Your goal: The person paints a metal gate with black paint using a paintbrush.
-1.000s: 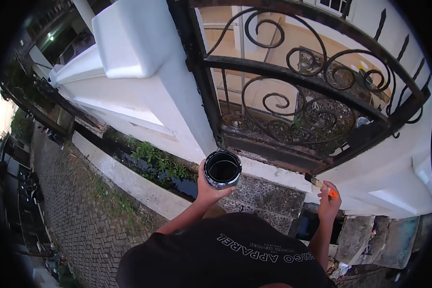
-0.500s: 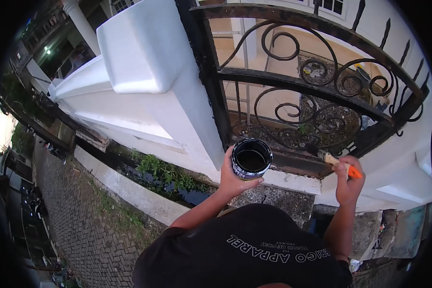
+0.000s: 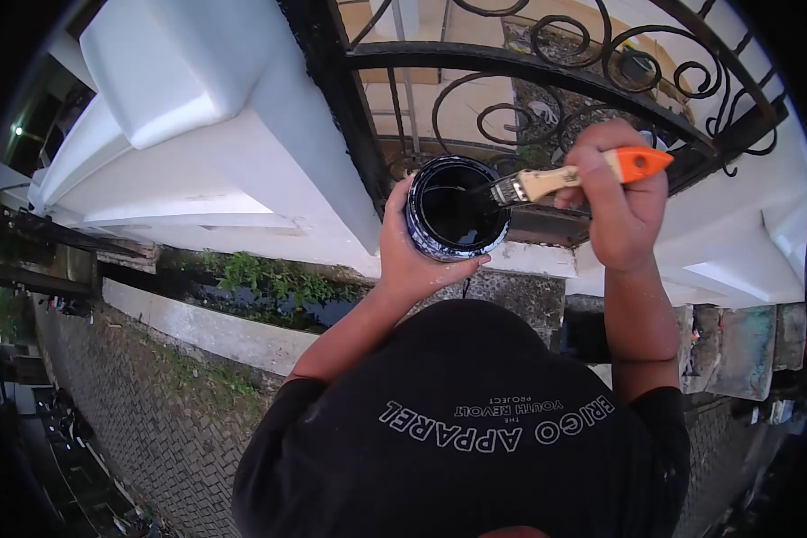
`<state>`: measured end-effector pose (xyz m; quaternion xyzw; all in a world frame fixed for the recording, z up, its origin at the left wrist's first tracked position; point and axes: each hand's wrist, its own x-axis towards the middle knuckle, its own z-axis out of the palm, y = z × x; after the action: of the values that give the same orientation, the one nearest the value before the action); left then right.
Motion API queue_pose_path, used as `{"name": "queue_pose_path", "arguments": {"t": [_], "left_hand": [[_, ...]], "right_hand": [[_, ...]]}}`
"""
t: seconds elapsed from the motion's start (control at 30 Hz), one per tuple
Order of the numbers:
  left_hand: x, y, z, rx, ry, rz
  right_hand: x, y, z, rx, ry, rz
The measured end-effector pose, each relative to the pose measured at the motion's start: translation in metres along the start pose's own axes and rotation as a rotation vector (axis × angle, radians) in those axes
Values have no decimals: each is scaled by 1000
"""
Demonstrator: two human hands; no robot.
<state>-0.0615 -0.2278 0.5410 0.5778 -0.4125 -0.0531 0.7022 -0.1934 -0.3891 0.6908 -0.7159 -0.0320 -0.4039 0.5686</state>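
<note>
My left hand (image 3: 412, 260) is wrapped round a paint can (image 3: 432, 242), whose rim and side are smeared with black and pale paint. Dark paint shows inside it. In my right hand (image 3: 623, 206) is a paintbrush (image 3: 547, 182) with an orange-tipped wooden handle, gripped between thumb and fingers. The brush points left, its dark bristles over the can's mouth at the right rim. Just behind both hands stands a black wrought-iron gate (image 3: 511, 65) with scrollwork.
A white wall pillar (image 3: 278, 134) rises left of the gate. Below it runs a drainage ditch with green plants (image 3: 278, 282), edged by a concrete kerb (image 3: 188, 323). Brick paving (image 3: 143, 403) lies at the lower left.
My right hand has brought the paintbrush from the gate's lower rail up and left to the paint can. The view has tilted down, and my left hand still holds the can.
</note>
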Motion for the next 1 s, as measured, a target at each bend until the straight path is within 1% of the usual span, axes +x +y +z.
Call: {"name": "queue_pose_path", "arguments": {"t": [0.03, 0.07, 0.13, 0.17, 0.2, 0.23, 0.27, 0.33, 0.4, 0.43, 0.47, 0.53, 0.57, 0.6, 0.7, 0.73, 0.8, 0.83, 0.87, 0.9, 0.93, 0.97, 1.0], "left_hand": [[-1, -4, 2, -23, 7, 23], [-2, -6, 2, -27, 14, 18], [-5, -10, 0, 133, 21, 85], [-7, -13, -1, 132, 30, 82], [-8, -15, -2, 180, -6, 108], [-8, -16, -2, 228, -43, 136], [-8, -16, -2, 226, -37, 136], [-9, -14, 0, 299, -26, 205], [-10, -20, 4, 280, -16, 204], [-12, -24, 7, 230, 29, 179], [-13, -27, 9, 181, 74, 153], [-13, -25, 9, 202, 72, 135], [-12, -23, 9, 222, 58, 120], [-12, -22, 8, 221, 58, 119], [-9, -22, 7, 263, -7, 178], [-8, -22, 8, 271, -10, 174], [-10, -22, 8, 279, -4, 169], [-10, -23, 9, 270, 18, 137], [-12, -23, 10, 259, 41, 102], [-11, -21, 10, 253, 47, 102], [-10, -19, 10, 241, 39, 59], [-9, -17, 10, 228, 29, 17], [-8, -15, 10, 224, 34, 18]], "right_hand": [[1, 0, 3, -56, -59, 40], [4, 2, 4, -59, -66, 46], [9, 8, 8, -211, -165, -20], [11, 9, 13, -222, -167, -21], [12, 11, 14, -223, -174, -20], [13, 14, 15, -270, -221, 18], [14, 17, 16, -318, -267, 55], [14, 25, 19, -383, -305, 22], [14, 31, 18, -477, -353, 1], [14, 32, 14, -401, -299, 18], [15, 31, 9, -401, -306, 19], [16, 25, 2, -210, -109, 135], [18, 26, 1, -195, -85, 67], [16, 29, 2, -195, -85, 68], [9, 33, 11, -470, -374, 95], [9, 32, 9, -473, -372, 94], [10, 30, 1, -386, -216, 19], [11, 28, -5, -259, -146, 34], [14, 23, -9, -264, -155, 34], [16, 17, -12, -202, -57, 89], [18, 13, -13, -141, 42, 142], [18, 16, -13, -61, 77, 155], [15, 21, -15, -66, 72, 154]]}}
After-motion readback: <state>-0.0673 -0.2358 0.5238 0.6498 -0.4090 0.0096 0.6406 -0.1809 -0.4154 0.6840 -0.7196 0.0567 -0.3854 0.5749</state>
